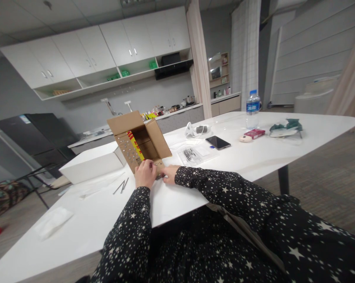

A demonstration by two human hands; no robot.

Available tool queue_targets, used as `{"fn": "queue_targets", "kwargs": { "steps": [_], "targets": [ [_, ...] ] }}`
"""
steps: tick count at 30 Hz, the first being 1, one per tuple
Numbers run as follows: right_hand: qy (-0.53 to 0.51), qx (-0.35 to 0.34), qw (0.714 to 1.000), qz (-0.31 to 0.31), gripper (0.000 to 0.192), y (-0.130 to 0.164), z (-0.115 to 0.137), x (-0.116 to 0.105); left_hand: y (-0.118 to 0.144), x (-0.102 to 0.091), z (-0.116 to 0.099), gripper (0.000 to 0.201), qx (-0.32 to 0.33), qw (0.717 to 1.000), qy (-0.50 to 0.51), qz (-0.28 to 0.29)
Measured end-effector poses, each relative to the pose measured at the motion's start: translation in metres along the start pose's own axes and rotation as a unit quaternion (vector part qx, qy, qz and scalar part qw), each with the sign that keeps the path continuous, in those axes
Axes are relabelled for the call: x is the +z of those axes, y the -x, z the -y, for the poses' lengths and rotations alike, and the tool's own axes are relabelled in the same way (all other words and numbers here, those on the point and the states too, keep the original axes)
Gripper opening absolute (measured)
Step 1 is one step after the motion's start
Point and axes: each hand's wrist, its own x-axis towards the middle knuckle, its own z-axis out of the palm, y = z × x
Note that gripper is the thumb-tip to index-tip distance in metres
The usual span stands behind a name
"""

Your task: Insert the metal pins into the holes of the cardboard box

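A small open cardboard box (142, 143) stands on the white table (254, 157), its flaps up and a yellow and red sheet showing inside. My left hand (145, 173) rests against the box's near lower edge with its fingers curled. My right hand (169, 173) lies just right of it on the table at the box's base, fingertips pinched on something small and dark that I cannot make out. Both arms wear black sleeves with white stars.
A white box (92, 165) sits left of the cardboard one, with thin metal rods (121, 186) in front. A clear bag of small parts (192, 154), a phone (218, 142), a water bottle (253, 109), a pink packet (254, 133) and a green bag (286, 127) lie further right. A white cloth (52, 222) is near left.
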Motion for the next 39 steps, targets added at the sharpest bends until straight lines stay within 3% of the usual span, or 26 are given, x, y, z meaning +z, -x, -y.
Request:
{"fn": "queue_targets", "kwargs": {
  "steps": [14,19,30,39],
  "targets": [
    [0.0,-0.016,1.0,-0.02,0.031,-0.003,-0.006,0.006,0.0,-0.005,-0.003,0.013,0.049,0.995,0.042,-0.082],
    [-0.005,-0.028,0.999,-0.022,0.03,-0.006,-0.007,0.008,0.002,-0.004,-0.006,0.009,0.101,0.99,0.086,-0.038],
    [-0.017,-0.035,0.999,-0.024,0.034,-0.01,-0.012,0.012,0.003,-0.003,-0.004,0.013,0.038,0.986,0.155,0.053],
    [-0.008,-0.025,1.0,-0.013,0.032,-0.008,-0.008,0.008,0.003,-0.002,0.001,0.011,0.045,0.985,0.132,0.099]
  ]
}}
